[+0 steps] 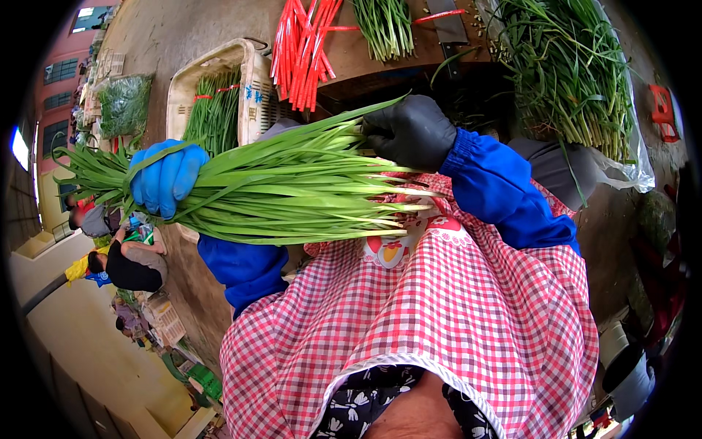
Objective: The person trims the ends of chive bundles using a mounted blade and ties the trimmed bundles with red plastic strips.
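Note:
A loose bunch of green garlic chives [285, 186] lies across in front of me, pale stem ends to the right. My left hand [167, 178], in a blue glove, wraps around its leafy part. My right hand [408, 134], black-gloved, has its fingers curled at the upper stem ends and appears to pinch some of them; its fingertips are partly hidden. Beneath the stem ends is my red-checked apron [428, 296].
Red printed tie strips [304, 55], cut chives [386, 27] and a broad-bladed knife [447, 24] lie on a board ahead. A plastic crate [247, 82] holds tied chives at left. Untied chives [570, 82] are heaped on plastic sheeting at right. A person [134, 263] sits farther left.

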`<state>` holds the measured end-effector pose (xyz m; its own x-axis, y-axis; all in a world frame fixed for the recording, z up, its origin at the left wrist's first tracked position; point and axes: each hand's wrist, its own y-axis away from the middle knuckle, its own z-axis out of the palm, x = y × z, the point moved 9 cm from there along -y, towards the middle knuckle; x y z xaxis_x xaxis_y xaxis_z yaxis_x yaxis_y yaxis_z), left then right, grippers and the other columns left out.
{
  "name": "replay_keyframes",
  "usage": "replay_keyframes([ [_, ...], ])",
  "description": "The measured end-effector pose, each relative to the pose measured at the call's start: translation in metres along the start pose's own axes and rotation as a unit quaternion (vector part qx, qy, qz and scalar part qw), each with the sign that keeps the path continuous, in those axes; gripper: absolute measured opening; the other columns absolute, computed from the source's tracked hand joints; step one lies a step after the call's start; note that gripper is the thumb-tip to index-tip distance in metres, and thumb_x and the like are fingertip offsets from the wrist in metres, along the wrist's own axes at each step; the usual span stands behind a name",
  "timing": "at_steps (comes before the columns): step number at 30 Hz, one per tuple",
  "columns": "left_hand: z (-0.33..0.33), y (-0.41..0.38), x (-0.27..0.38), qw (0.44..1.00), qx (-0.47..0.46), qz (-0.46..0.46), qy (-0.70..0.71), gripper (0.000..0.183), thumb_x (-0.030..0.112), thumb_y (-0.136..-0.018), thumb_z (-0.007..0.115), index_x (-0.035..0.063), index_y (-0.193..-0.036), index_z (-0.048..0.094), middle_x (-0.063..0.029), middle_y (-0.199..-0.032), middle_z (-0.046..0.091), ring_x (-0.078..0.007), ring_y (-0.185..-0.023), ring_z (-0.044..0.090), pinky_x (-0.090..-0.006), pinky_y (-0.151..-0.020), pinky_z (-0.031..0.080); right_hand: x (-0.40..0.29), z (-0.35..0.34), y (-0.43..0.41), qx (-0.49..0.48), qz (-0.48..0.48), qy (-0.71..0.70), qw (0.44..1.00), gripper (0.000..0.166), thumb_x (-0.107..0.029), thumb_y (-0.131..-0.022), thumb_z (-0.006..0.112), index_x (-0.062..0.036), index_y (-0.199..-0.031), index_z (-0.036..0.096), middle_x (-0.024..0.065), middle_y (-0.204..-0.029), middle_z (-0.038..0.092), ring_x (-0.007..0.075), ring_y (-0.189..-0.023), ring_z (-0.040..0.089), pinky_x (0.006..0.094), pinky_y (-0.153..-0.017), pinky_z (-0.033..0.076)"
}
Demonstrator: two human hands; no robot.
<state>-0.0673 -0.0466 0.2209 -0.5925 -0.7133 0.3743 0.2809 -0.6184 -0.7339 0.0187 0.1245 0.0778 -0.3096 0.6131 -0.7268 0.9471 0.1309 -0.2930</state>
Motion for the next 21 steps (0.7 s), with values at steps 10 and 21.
replay_keyframes([
  [10,-0.002,0.002,0.003,0.999,0.042,0.008,-0.017,0.009,0.011,-0.081,0.047,0.0094,-0.074,0.053,-0.0016,-0.068,0.06,-0.0119,-0.057,0.058,-0.0275,-0.068,0.044,0.039,0.02,0.02,0.016,0.136,-0.296,0.945,0.008,-0.002,-0.074,0.054,0.0021,-0.08,0.059,0.0063,-0.064,0.057,0.0129,-0.053,0.055,0.0261,-0.05,0.045],
  [21,-0.007,0.001,-0.001,0.999,0.042,0.011,0.011,0.008,0.008,-0.08,0.049,0.0094,-0.072,0.053,-0.0011,-0.067,0.059,-0.0115,-0.058,0.058,-0.0262,-0.069,0.043,0.095,0.013,0.074,-0.016,0.262,-0.498,0.827,0.008,-0.004,-0.08,0.049,-0.0004,-0.085,0.052,0.0043,-0.066,0.054,0.0109,-0.053,0.055,0.0242,-0.049,0.046],
])
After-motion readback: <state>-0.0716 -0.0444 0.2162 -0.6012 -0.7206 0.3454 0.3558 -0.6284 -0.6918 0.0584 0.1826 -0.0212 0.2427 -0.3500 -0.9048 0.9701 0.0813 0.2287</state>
